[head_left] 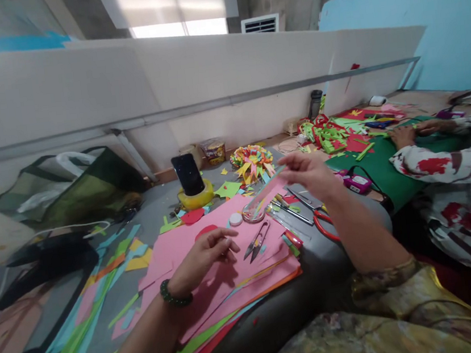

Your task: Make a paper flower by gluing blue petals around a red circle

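Note:
My right hand is raised over the far right of a pink paper stack. Its thumb and fingers pinch a clear strip, which looks like sticky tape, slanting down to a roll on the paper. My left hand, with a dark beaded bracelet, hovers over the stack, fingers loosely bent and apart; nothing shows in them. Thread snips lie on the pink paper between my hands, near a small white round cap. Red-handled scissors lie beneath my right forearm, beside some pens.
A phone leans upright in a yellow tape roll. Behind is a colourful paper flower ball. Paper strips cover the left side; a green bag stands beyond. At right, another person's hands work over green material.

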Demonstrator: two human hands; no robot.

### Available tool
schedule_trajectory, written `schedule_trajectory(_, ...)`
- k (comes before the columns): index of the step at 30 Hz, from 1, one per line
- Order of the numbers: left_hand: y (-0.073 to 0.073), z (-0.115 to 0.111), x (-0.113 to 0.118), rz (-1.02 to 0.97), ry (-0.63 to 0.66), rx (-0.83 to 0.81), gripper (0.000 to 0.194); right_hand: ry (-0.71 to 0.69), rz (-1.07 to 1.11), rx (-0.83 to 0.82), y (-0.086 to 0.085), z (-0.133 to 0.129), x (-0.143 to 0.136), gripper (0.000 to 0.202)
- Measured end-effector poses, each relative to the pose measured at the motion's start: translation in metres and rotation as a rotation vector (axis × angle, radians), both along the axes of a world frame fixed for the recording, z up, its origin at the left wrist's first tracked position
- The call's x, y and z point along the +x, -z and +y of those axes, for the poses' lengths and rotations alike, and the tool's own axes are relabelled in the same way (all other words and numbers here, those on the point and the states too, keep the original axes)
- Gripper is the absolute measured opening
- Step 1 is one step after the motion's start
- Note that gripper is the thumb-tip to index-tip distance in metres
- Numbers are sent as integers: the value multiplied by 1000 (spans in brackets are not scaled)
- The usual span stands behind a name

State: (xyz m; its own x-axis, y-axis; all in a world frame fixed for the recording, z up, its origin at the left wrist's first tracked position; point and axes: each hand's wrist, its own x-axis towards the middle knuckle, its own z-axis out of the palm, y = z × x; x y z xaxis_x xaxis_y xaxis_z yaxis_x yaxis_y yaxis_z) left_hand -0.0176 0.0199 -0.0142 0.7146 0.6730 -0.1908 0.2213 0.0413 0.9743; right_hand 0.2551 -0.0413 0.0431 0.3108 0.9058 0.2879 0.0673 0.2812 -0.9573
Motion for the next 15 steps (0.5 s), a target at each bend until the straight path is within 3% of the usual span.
schedule_trajectory(4, 4, 9, -4, 111, -186, 415, 30, 66, 157, -22, -20, -2, 30, 34)
schedule_trajectory(8, 10, 22, -10, 354, -212, 797, 21, 10, 190, -134, -3, 16, 24, 29)
schedule_trajectory(12, 12, 29, -14, 602, -142, 933, 37, -34, 203, -160, 22, 41, 5, 26)
schedule_trajectory(15, 11, 29, -14, 722, -70, 942, 43, -34, 213, -141, 29, 57, -2, 24)
